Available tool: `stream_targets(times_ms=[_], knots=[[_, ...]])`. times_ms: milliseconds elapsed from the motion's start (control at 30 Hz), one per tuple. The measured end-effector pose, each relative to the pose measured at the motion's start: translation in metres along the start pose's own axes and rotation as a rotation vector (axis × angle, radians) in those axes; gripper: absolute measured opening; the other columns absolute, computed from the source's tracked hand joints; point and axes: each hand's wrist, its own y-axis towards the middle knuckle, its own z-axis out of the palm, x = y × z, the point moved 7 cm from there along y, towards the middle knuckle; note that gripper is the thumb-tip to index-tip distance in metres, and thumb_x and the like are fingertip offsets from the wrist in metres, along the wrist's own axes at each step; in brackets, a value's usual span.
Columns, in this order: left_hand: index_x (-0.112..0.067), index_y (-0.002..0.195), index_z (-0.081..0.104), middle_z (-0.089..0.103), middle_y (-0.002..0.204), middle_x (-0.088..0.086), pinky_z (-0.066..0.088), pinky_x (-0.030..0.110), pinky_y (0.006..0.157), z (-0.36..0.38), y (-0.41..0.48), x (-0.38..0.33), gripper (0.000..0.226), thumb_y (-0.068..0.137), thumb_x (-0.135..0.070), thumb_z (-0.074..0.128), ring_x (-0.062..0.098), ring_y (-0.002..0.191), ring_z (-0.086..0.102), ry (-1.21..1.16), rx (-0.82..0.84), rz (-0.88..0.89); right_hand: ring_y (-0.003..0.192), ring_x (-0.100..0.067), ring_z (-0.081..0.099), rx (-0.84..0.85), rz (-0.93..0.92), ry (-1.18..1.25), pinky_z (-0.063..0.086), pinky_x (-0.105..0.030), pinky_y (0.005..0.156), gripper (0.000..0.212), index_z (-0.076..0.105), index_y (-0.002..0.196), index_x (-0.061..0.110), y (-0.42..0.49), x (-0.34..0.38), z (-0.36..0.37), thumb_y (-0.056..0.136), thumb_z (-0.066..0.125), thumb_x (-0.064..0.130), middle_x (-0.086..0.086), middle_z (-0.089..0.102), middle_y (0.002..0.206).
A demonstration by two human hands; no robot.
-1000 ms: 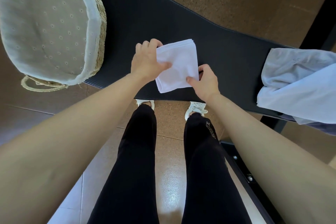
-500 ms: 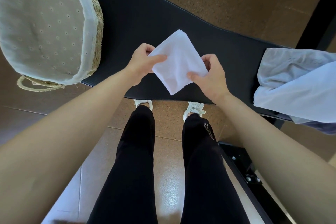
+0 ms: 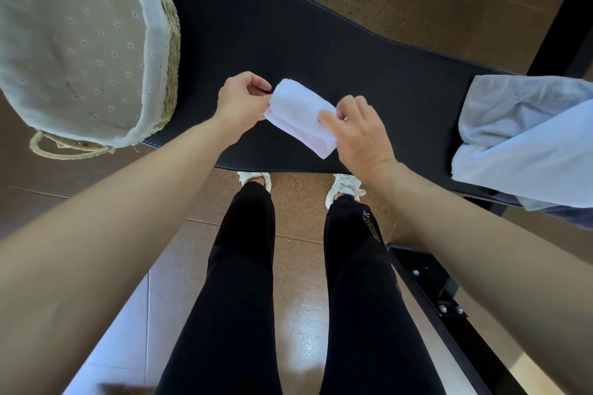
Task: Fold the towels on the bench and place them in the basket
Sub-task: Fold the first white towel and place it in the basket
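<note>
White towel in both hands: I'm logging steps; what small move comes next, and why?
Probably swing the white towel left and lower it into the basket. It looks folded into a strip, the left hand pinches one end, the right hand holds the other, and the basket sits open at the left end of the bench.

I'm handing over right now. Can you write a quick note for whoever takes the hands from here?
Left hand: pinches the left end of the small white towel.
Right hand: pinches its right end. The towel is a narrow folded strip over the black bench.
Basket: at the bench's left end, no towel visible inside.
Done: this towel is mostly folded.
Left: finish it, put it in the basket, then fold the pale towels piled at the bench's right end.
</note>
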Motion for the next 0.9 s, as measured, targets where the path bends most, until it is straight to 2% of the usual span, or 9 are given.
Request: stream_targets(times_ms=[67,167,267,367,433,500,567,667,900], knots=[[-0.017,0.101,0.07,0.072,0.099,0.005,0.065,0.036,0.079,-0.004,-0.002,0.001,0.01,0.092,-0.014,0.07,0.023,0.092,0.074,-0.103,-0.004,-0.027,0.073,-0.027,0.039,0.06,-0.044,-0.083,0.037,-0.036,0.058,0.052,0.055,0.097,0.01,-0.002,0.009,0.005,0.063,0.028,-0.019,-0.011,0.047,0.087],[-0.02,0.104,0.07,0.07,0.104,-0.003,0.06,0.032,0.089,-0.009,-0.006,-0.009,0.011,0.094,-0.024,0.066,0.012,0.094,0.067,-0.12,-0.016,0.072,0.078,-0.029,0.042,0.193,-0.058,-0.141,0.039,-0.038,0.064,0.054,0.053,0.107,0.009,-0.006,0.021,0.014,0.07,0.019,-0.009,-0.013,0.049,0.094],[-0.027,0.127,0.062,0.058,0.127,-0.007,0.048,0.021,0.093,0.005,-0.013,-0.025,0.041,0.089,-0.035,0.076,0.005,0.111,0.055,0.031,0.145,0.249,0.09,-0.032,0.047,0.282,-0.037,-0.122,0.042,-0.042,0.075,0.052,0.051,0.123,0.007,-0.014,0.029,0.021,0.072,0.041,0.001,-0.015,0.051,0.108],[-0.033,0.148,0.046,0.043,0.143,-0.008,0.041,0.029,0.101,0.022,-0.018,-0.031,0.072,0.085,-0.037,0.081,0.015,0.13,0.035,0.333,0.278,0.358,0.105,-0.032,0.047,0.341,0.007,0.016,0.042,-0.044,0.09,0.059,0.05,0.132,0.01,-0.028,0.032,0.023,0.076,0.059,0.025,-0.013,0.05,0.121],[-0.034,0.15,0.043,0.04,0.141,-0.008,0.042,0.035,0.1,0.026,-0.016,-0.033,0.076,0.084,-0.037,0.081,0.017,0.132,0.03,0.467,0.297,0.388,0.105,-0.03,0.049,0.266,0.105,0.187,0.044,-0.044,0.09,0.044,0.058,0.126,0.013,-0.029,0.027,0.018,0.085,0.06,0.031,-0.009,0.054,0.119],[-0.035,0.146,0.047,0.041,0.138,-0.007,0.045,0.039,0.095,0.028,-0.014,-0.035,0.071,0.084,-0.04,0.08,0.019,0.134,0.029,0.582,0.308,0.411,0.102,-0.028,0.05,0.147,0.268,0.4,0.046,-0.045,0.086,0.029,0.065,0.118,0.014,-0.025,0.012,0.011,0.091,0.061,0.023,-0.007,0.057,0.112],[-0.036,0.139,0.052,0.043,0.135,-0.006,0.046,0.04,0.091,0.029,-0.013,-0.035,0.062,0.084,-0.042,0.08,0.02,0.134,0.03,0.665,0.299,0.424,0.11,-0.025,0.048,0.135,0.451,0.517,0.048,-0.039,0.091,0.039,0.06,0.128,0.015,-0.023,-0.009,0.013,0.09,0.068,0.024,-0.007,0.054,0.12],[-0.036,0.13,0.056,0.044,0.132,-0.007,0.043,0.039,0.088,0.029,-0.013,-0.033,0.054,0.083,-0.042,0.081,0.019,0.133,0.031,0.656,0.291,0.402,0.12,-0.018,0.046,0.335,0.583,0.586,0.047,-0.03,0.093,0.063,0.051,0.139,0.022,-0.028,-0.024,0.029,0.085,0.078,0.038,0.002,0.049,0.127],[-0.034,0.106,0.06,0.062,0.11,-0.007,0.055,0.042,0.087,0.01,-0.043,-0.001,0.036,0.079,-0.031,0.084,0.017,0.104,0.061,0.321,0.342,0.221,0.097,-0.015,0.062,0.592,0.6,0.752,0.059,-0.036,0.081,0.047,0.05,0.117,0.026,-0.026,-0.011,0.028,0.083,0.081,0.034,0.005,0.059,0.11]])
